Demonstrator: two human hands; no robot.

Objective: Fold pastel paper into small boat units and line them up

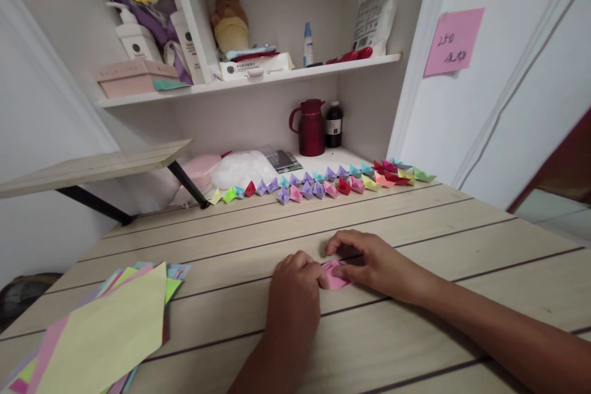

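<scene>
A small folded piece of pink paper (336, 275) lies on the wooden table between my two hands. My left hand (296, 289) is closed, with its fingers curled and its fingertips on the paper's left edge. From the right, my right hand (376, 268) reaches in with its thumb resting on the paper. Its other fingers arch forward, apart from the thumb, beyond the paper's far side. Fingertips cover part of the folds, so the paper's exact shape is hard to make out.
Several small folded paper boats (318, 189) in many colours stand in rows along the table's back. A stack of coloured paper sheets (106, 326) lies at front left. Behind are a dark red jug (311, 129), a dark bottle (333, 125) and a raised wooden stand (92, 166).
</scene>
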